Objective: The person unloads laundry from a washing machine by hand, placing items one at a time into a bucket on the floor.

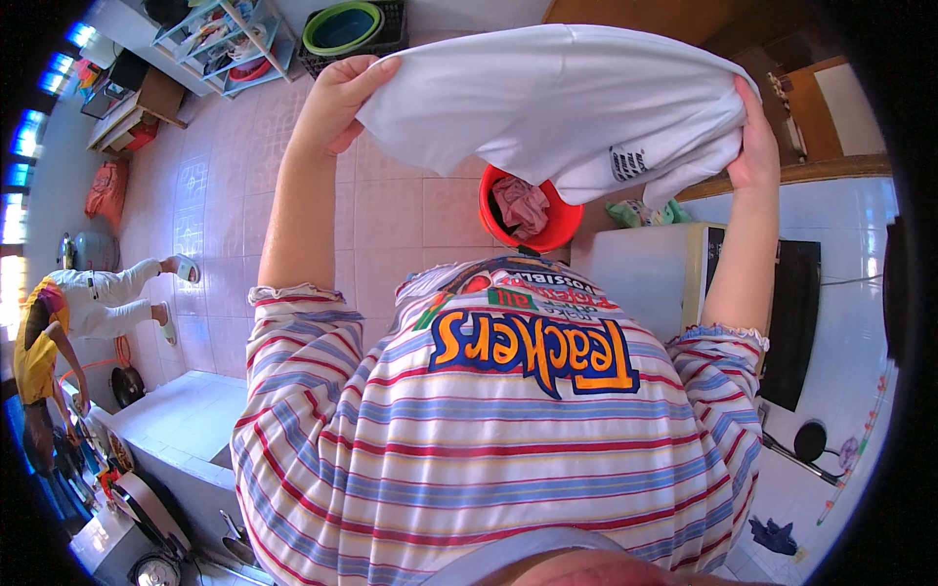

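A white cloth garment [557, 95] with a small patch of dark print is stretched between my two raised hands. My left hand [348, 91] pinches its left edge between thumb and fingers. At the other end, my right hand [755, 139] grips the garment's bunched side, with some of the fingers hidden by the fabric. Under the garment's lower edge, a red bucket [571, 220] on the tiled floor holds a crumpled pinkish cloth [522, 209]. The garment covers part of the bucket's rim.
A white appliance [637, 264], probably a washing machine, stands at right with a green plastic package [637, 212] beyond it. Green basins [343, 29] and a shelf rack [234, 44] are at the back. Another person [55, 322] bends over a counter at far left, near a tiled ledge [176, 410].
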